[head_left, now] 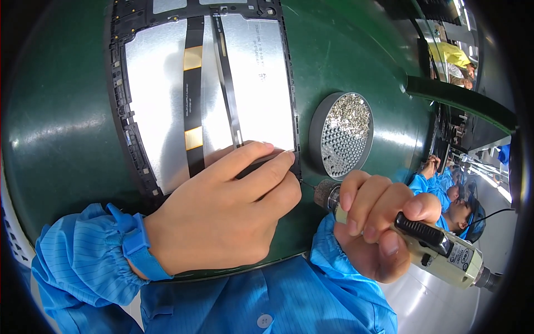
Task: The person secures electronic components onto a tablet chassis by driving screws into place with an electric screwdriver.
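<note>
An opened tablet-like device (158,78) with a silver metal plate and black frame lies on the green work surface. A black ribbon cable (193,103) with gold patches runs down its plate, and a thinner black cable (227,78) lies beside it. My left hand (222,206) rests over the device's near end, fingers stretched out toward its right edge, hiding that part. In my right hand (372,222) is a beige electric screwdriver (445,259) with a black lever, gripped along its body. Its thin bit points left, close to the frame's near right corner; whether it touches cannot be told.
Right of the device stands a round grey dish (316,136) of small silver screws, many seated in a perforated plate. A green curved bar (461,99) rises at the right. Beyond it, a person in blue (442,186) sits along the line, and another in yellow (453,54) is farther off.
</note>
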The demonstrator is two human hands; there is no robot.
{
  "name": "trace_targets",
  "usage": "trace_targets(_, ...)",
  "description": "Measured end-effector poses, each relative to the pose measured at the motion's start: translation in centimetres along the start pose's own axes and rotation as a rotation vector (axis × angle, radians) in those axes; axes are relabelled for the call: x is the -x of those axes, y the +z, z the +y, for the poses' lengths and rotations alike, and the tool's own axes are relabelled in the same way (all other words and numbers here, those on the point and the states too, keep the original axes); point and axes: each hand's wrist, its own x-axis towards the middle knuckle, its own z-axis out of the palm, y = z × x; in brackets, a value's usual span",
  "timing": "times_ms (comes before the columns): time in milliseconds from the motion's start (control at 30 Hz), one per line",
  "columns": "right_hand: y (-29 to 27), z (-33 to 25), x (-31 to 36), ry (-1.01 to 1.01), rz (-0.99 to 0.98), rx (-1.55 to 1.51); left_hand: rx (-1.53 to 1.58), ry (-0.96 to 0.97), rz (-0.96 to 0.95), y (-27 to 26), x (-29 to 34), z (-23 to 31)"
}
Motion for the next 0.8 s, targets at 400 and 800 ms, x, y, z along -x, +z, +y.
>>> trace_targets(400,0.18,0.37,0.27,-0.081,0.034,-0.052,-0.009,0.005,-0.006,-0.11,0.26,0.04)
trace_targets(800,0.45,0.05,0.14,-0.014,0.014,0.006,-0.007,-0.009,-0.001,-0.06,0.2,0.13)
